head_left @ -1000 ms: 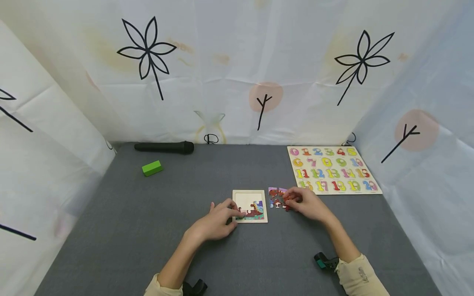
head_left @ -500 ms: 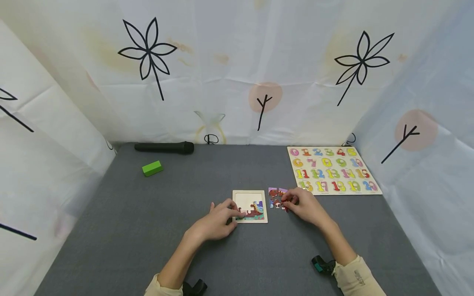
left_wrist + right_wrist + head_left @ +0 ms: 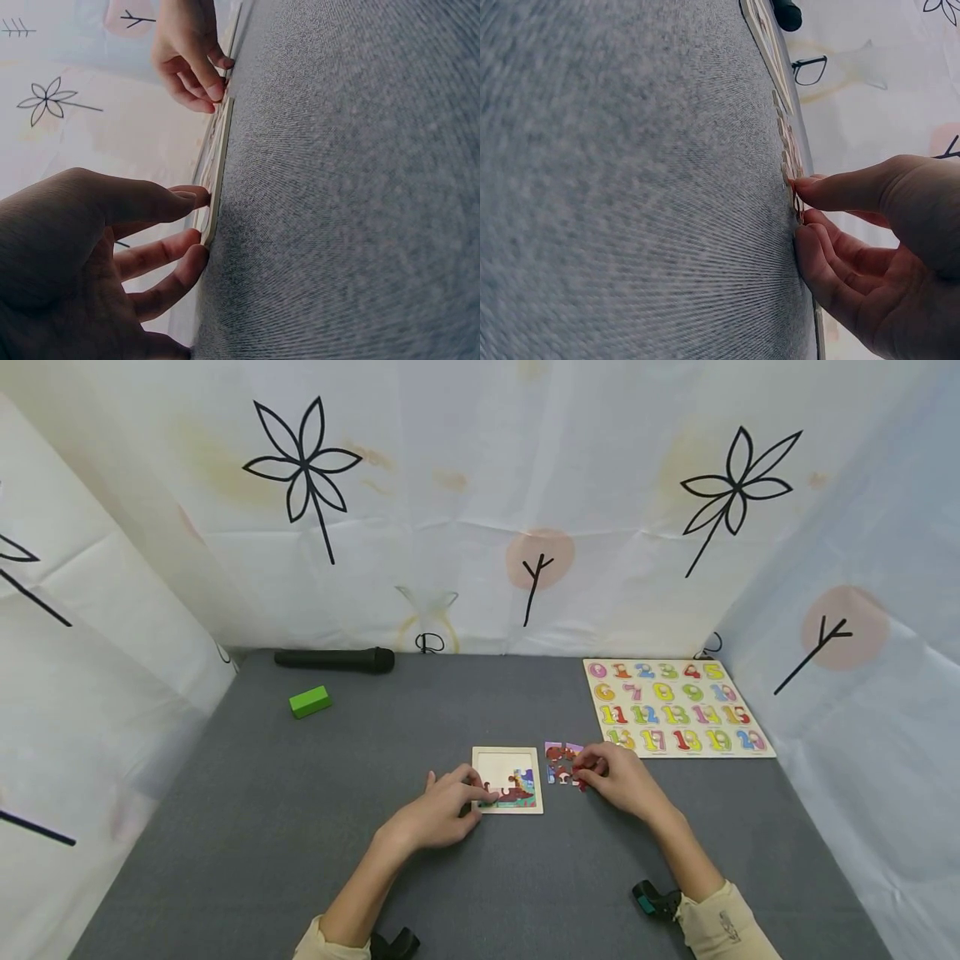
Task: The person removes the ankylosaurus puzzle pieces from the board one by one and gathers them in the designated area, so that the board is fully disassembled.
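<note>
Your left grip (image 3: 438, 812) is relaxed, fingers touching the left side of the puzzle tray (image 3: 504, 750) on the bench (image 3: 270, 852); light pressure there should steady it. Your right grip (image 3: 618, 777) pinches a puzzle piece (image 3: 799, 208) beside the loose pieces (image 3: 554, 752), just right of the tray, so lift without nudging them.

1. Left hand (image 3: 438, 810) blocks some of the puzzle frame (image 3: 495, 767), left side.
2. Right hand (image 3: 618, 775) hides some puzzle pieces (image 3: 553, 752), can't tell how many.
3. Both sleeves (image 3: 723, 922) get chopped by the head view's bottom edge.
</note>
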`<state>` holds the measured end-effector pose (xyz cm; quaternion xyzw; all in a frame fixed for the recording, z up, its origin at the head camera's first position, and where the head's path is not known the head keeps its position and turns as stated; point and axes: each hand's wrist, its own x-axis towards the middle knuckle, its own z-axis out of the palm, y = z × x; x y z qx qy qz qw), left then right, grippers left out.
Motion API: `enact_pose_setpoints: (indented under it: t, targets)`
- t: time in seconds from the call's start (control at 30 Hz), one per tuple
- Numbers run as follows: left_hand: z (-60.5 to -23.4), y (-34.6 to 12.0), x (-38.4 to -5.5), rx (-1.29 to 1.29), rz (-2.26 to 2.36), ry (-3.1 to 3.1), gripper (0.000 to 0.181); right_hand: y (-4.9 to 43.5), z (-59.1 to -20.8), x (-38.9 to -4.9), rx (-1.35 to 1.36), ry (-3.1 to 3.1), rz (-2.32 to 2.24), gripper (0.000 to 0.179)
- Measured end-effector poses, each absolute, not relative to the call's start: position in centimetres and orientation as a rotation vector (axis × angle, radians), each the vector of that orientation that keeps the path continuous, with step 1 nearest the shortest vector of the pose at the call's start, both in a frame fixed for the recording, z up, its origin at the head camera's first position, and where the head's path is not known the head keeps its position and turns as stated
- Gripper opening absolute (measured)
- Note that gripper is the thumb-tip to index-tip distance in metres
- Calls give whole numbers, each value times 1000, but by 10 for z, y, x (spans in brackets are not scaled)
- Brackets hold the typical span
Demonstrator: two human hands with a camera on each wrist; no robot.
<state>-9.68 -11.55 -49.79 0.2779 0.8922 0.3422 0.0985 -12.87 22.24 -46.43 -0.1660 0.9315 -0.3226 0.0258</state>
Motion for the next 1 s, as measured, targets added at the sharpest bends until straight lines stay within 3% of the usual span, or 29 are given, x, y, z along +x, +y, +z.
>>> enact_pose_setpoints:
  t: [0.63, 1.0]
  targets:
    - [-507, -114, -101, 756, 968, 2640, 34, 196, -465, -127, -615, 2535, -1401, 13]
    - [-506, -116, -100, 826, 982, 2640, 36, 160, -471, -135, -703, 2486, -1363, 20]
